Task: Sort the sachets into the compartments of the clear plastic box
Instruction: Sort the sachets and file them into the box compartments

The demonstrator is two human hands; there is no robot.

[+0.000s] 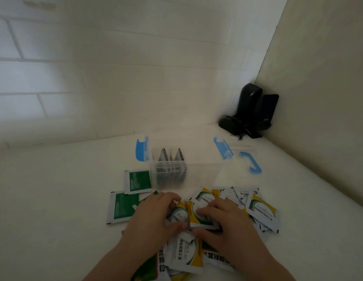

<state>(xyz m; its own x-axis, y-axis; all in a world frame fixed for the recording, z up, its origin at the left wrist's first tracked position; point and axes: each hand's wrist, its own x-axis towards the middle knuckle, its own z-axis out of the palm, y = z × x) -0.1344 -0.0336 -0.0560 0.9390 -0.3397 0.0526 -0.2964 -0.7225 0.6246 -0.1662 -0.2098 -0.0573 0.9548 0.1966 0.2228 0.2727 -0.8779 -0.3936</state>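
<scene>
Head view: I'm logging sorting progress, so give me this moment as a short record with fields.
box: clear plastic box, open, blue latches
filled compartment: left end, sachets standing upright
rest of box: looks empty
loose pile: yellow-and-white sachets in front of box
green sachets: two flat, left of pile
left hand: on pile
right hand: on pile, gathering
corner: black device

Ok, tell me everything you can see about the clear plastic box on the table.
The clear plastic box stands open on the white table, just beyond the loose sachets. Its walls look like see-through plastic. Blue latches hang at its left and right ends. Its left compartment holds several dark sachets standing on edge; the rest looks empty. A clear lid with a blue handle lies at its right. Neither hand touches it.
</scene>
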